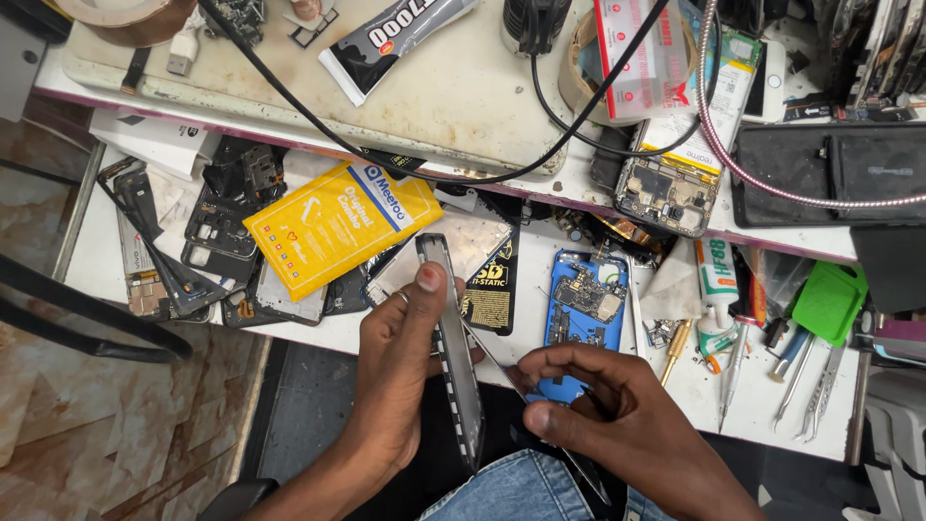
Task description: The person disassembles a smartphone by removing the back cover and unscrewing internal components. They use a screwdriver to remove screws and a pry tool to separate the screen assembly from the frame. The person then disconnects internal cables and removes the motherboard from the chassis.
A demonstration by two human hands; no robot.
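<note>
Left hand [405, 357] grips a phone frame [453, 352] edge-on, thumb pressed near its top; long axis runs from the bench's near edge down toward the lap. Frame is slim, dark grey, notched along its rim. Right hand [617, 415] pinches a thin blade-like tool [497, 362] against the frame. Blue opened phone [584, 309] lies just behind, at the bench's crowded near edge.

Left hand [410, 362] rising from the lower edge, forearm angling up, fingers curling closed in a grip, thumb pressing flat with its tip pointing up, right hand [608, 400] reaching in from the lower right, knuckles up, fingertips pinching together near the left palm
</note>
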